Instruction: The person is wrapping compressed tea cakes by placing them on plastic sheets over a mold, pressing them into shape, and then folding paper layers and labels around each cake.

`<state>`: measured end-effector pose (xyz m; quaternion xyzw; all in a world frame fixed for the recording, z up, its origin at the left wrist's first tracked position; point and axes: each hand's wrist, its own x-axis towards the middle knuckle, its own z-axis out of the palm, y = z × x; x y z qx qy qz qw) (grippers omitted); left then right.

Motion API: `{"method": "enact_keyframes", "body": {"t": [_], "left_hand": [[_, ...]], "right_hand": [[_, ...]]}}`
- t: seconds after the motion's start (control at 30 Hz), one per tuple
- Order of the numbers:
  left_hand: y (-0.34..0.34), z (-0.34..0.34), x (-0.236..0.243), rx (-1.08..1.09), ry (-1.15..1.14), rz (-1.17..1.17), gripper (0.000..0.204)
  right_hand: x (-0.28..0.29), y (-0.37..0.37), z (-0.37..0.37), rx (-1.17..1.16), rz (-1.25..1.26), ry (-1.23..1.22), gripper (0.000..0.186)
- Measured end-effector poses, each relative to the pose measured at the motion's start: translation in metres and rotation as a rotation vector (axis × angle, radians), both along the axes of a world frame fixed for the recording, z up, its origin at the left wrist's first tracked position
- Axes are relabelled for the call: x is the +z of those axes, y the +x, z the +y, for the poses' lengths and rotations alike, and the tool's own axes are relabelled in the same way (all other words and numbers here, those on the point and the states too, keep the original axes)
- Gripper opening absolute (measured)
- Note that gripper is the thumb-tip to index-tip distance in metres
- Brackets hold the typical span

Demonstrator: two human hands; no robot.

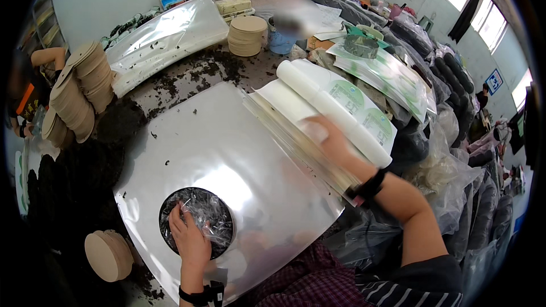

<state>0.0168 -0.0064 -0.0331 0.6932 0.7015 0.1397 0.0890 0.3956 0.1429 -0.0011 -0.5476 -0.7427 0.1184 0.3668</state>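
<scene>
Hands on a wrapped dark disc and a stack of clear sheets

Left hand (190,239) lies flat, fingers released, on the film-wrapped dark disc (196,222) at 7 o'clock on the counter (187,79); right hand (330,139) at 2 o'clock presses the clear plastic sheet stack (239,153), grasping nothing.

Count — one dark round cake wrapped in clear film (198,220); one white paper roll (333,111); two hands (190,241) (330,139).

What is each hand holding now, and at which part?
The left hand presses on top of the round dark disc wrapped in clear film. The right hand rests on the stack of clear plastic sheets, at its upper edge; no closed grip shows.
</scene>
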Motion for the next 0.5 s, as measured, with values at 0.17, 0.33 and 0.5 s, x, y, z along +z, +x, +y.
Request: {"method": "enact_keyframes", "body": {"t": [0.17,0.33,0.5], "left_hand": [[0.013,0.003,0.007,-0.035,0.036,-0.035,0.071],[0.021,-0.004,0.001,0.011,-0.001,0.02,0.064],[0.035,0.009,0.012,-0.026,0.018,-0.015,0.06]], "right_hand": [[-0.005,0.168,-0.022,-0.513,-0.124,-0.723,0.031],[-0.018,0.133,0.014,-0.112,-0.081,-0.229,0.027],[-0.092,0.179,0.046,-0.402,-0.474,0.282,0.02]]}}
